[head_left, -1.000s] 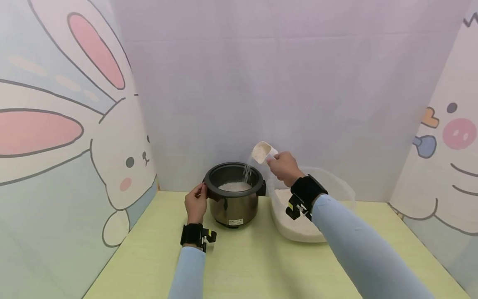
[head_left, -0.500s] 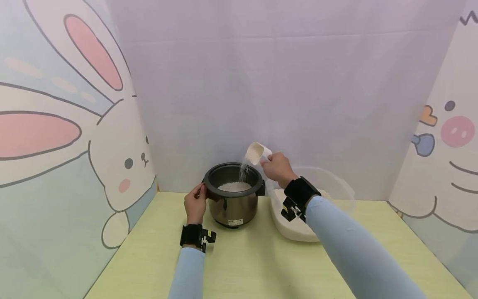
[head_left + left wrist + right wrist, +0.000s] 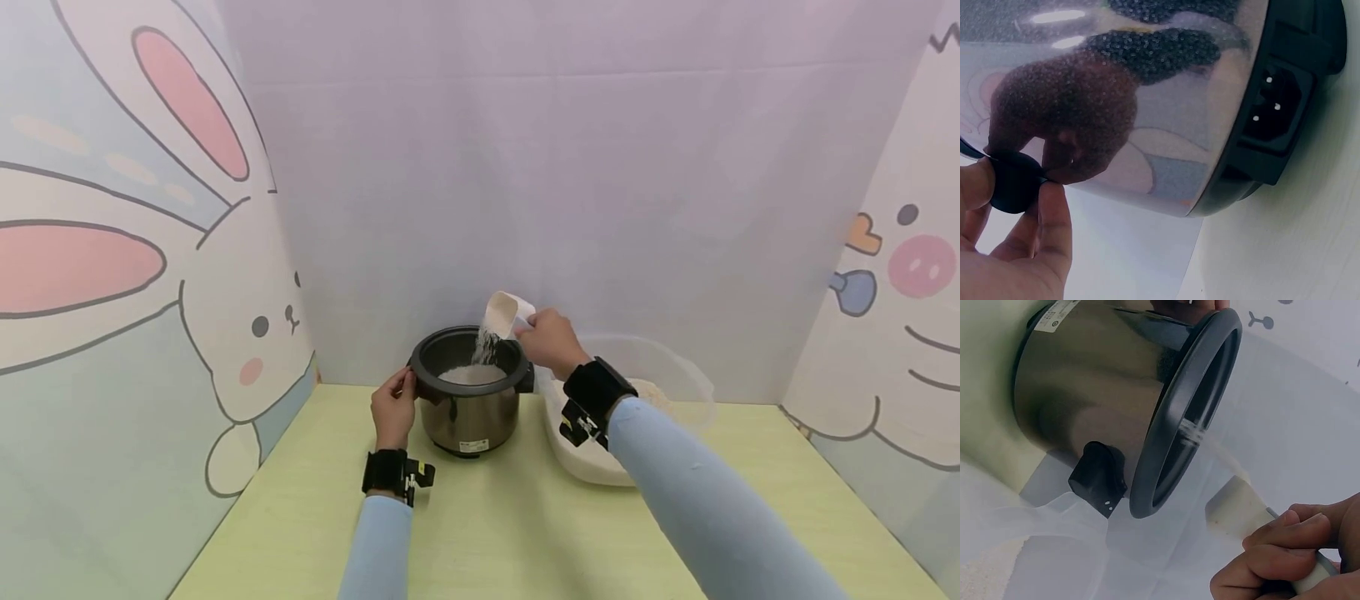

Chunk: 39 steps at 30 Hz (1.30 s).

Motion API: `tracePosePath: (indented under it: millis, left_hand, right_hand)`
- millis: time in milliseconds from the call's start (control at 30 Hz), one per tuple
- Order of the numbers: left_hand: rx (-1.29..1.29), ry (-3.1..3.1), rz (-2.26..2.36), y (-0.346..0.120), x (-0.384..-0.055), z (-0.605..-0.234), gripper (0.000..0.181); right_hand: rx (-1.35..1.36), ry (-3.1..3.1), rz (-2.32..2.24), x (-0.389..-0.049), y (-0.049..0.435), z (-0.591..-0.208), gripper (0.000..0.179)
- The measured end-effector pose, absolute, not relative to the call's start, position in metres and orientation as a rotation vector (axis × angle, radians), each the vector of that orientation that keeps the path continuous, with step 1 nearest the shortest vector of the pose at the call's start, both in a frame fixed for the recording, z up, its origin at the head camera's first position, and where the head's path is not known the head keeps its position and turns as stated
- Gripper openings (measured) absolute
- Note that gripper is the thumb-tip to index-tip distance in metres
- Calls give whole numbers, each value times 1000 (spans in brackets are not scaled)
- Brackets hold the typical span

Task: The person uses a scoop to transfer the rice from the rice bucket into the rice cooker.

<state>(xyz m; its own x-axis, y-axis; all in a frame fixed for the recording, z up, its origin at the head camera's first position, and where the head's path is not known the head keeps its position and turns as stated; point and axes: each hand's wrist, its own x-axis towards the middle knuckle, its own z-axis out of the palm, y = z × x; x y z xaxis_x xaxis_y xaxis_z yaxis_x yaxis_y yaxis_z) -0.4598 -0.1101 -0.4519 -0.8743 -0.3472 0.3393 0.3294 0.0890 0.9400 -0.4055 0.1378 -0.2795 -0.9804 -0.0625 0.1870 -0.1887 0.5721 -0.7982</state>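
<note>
A rice cooker [image 3: 468, 421] with a dark rim and brownish shiny body stands lidless, white rice [image 3: 472, 374] inside. My left hand [image 3: 393, 408] pinches its black side handle [image 3: 1015, 182] between thumb and fingers. In my right hand [image 3: 553, 343] is a white scoop [image 3: 501, 315], gripped by its handle and tilted over the cooker's right rim. Rice streams from the scoop into the pot; the right wrist view shows the scoop [image 3: 1235, 509] side-on, its mouth toward the pot opening.
A translucent tub [image 3: 678, 383] of rice stands right of the cooker, partly behind my right forearm. A power socket [image 3: 1275, 106] sits low on the cooker's body. Printed walls and a pale curtain [image 3: 480, 167] enclose the yellow-green table [image 3: 480, 533].
My right hand has moved left and slightly down with the scoop, which is tilted further. The rice stream has shifted left with it. My left hand stays on the cooker's handle.
</note>
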Motion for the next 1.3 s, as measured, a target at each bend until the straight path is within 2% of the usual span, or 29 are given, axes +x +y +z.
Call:
tracePosePath:
  millis: [700, 1300]
  left_hand:
    - [25, -1878, -1868, -112, -459, -449, 25]
    - [24, -1880, -1868, -111, -460, -449, 26]
  right_hand:
    - [350, -2670, 1169, -405, 120, -282, 46]
    - [494, -2664, 973, -403, 102, -287, 24]
